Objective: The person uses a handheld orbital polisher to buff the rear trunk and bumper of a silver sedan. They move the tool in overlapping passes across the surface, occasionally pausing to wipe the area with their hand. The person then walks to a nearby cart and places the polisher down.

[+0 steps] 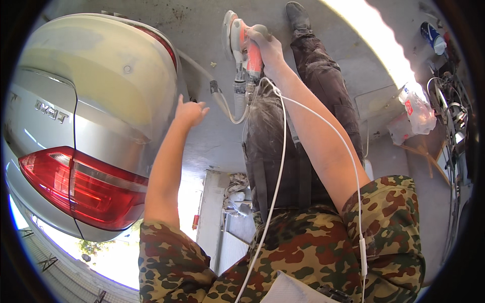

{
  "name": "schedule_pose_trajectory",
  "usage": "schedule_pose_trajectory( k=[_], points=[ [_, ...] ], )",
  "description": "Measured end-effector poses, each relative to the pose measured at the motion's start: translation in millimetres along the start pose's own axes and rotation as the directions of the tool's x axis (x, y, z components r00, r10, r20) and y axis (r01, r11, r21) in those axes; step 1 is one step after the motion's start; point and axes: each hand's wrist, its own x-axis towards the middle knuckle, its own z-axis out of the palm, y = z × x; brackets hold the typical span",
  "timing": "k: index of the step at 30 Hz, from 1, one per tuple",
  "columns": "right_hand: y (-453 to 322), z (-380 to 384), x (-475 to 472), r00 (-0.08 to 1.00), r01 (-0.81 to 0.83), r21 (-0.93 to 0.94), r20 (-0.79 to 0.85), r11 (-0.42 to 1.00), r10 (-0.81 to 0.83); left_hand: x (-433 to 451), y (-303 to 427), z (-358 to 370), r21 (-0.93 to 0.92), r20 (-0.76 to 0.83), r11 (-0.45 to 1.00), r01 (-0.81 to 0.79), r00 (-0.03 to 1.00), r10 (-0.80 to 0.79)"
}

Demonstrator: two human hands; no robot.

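Note:
My right hand [268,46] grips an orange orbital sander [253,57] by its body, its round sanding pad [228,36] turned toward the car and held apart from it. A ribbed dust hose [240,104] runs from the sander's lower end. My left hand [191,113] holds nothing, with some fingers spread, close beside the edge of the silver car's rear bumper [110,83]; whether it touches cannot be told. Dull, yellowish sanded patches cover much of that bumper, and a small round mark [127,69] shows on it. A red tail lamp [102,185] sits beyond, near chrome lettering [51,111].
A pale hose [195,64] crosses the grey floor [212,151] between the car and my legs. White cable [283,144] hangs across my front. At right are plastic bags [418,110], a blue container [433,37] and tangled cords [451,159]. A pillar [210,204] stands behind.

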Motion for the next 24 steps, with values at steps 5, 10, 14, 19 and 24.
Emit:
schedule_pose_trajectory(
  k=[5,10,14,19,24],
  points=[
    [-5.0,20.9,-12.3,0.981,-0.157,-0.053,0.106,0.986,0.162,3.7,74.5,52.3,-0.871,-0.384,0.396,-0.292,0.906,-0.177],
    [-6.8,42.9,-16.6,0.945,-0.226,0.028,0.248,0.974,0.212,-11.5,124.0,24.0,-0.842,-0.222,-0.444,-0.306,0.947,-0.233],
    [-19.0,52.9,-6.1,0.934,-0.230,0.055,0.292,0.972,0.205,-28.2,139.4,-11.0,-0.816,-0.155,-0.472,-0.335,0.912,-0.379],
    [-52.1,58.7,-3.0,0.931,-0.230,0.112,0.314,0.967,0.185,-34.0,143.9,-47.9,-0.842,-0.167,-0.407,-0.355,0.888,-0.429],
    [-88.2,61.2,23.7,0.927,-0.218,0.053,0.324,0.975,0.189,-16.8,153.0,-72.5,-0.785,-0.339,-0.383,-0.486,0.856,-0.392]
  ],
)
